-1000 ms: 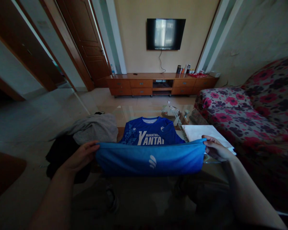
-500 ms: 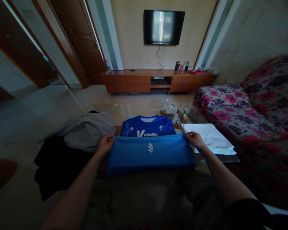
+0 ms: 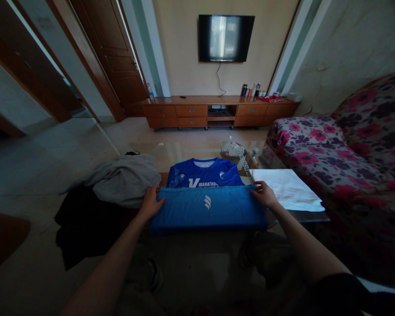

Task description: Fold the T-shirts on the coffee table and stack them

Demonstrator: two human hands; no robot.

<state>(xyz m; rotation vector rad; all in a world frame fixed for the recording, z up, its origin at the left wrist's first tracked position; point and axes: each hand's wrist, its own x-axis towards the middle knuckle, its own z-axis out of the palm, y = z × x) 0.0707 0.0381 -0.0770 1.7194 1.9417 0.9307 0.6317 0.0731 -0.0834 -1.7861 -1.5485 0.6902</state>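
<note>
– head view: where's the shirt (image 3: 206,172)?
– centre of the frame, its fold (image 3: 184,207) partly covering the lettering (image 3: 204,183).
– hands?
– left hand (image 3: 150,203) and right hand (image 3: 266,194) touch the fold's upper corners; gripping, i can't tell.
– step?
– folding, apparently; next calls for smoothing evenly.

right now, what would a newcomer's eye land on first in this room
Probably the bright blue shirt in the centre, its lower part folded over the lettering, a hand at either end of the fold. Next, the white cloth to its right, then the floral sofa along the right side.
</note>
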